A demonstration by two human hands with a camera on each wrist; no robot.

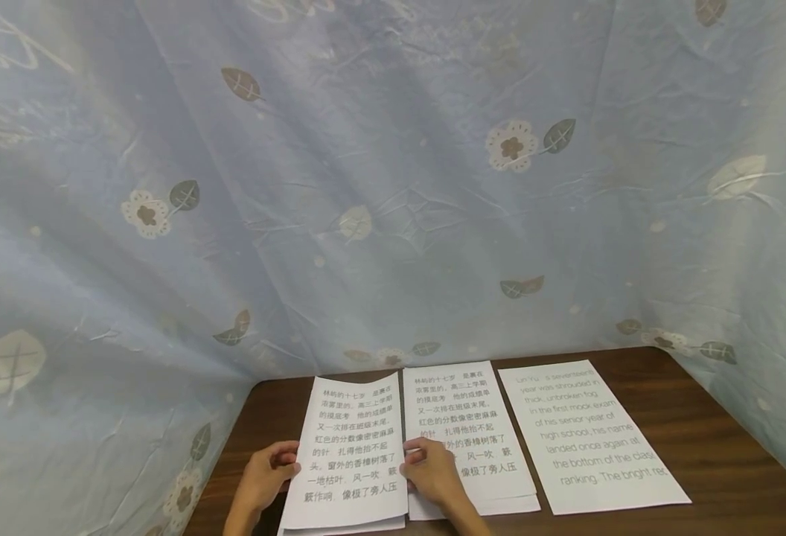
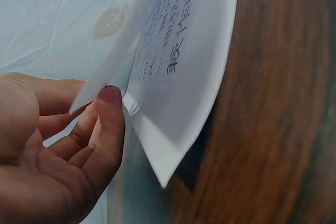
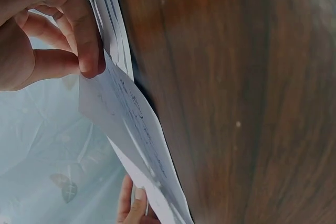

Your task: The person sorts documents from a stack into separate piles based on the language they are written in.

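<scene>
A printed sheet of paper with Chinese characters is raised above the left paper pile, whose lower sheets show beneath it. My left hand pinches its left edge between thumb and fingers. At the opposite edge my right hand pinches the sheet, partly covering the middle pile of like-printed sheets. In the left wrist view, my left hand holds the paper edge over another printed sheet. The right wrist view has my right hand gripping a corner of the lifted sheet.
A sheet with English print lies at the right on the dark wooden table. Behind and at both sides hangs a pale blue curtain with leaf and flower patterns, meeting the table's back edge.
</scene>
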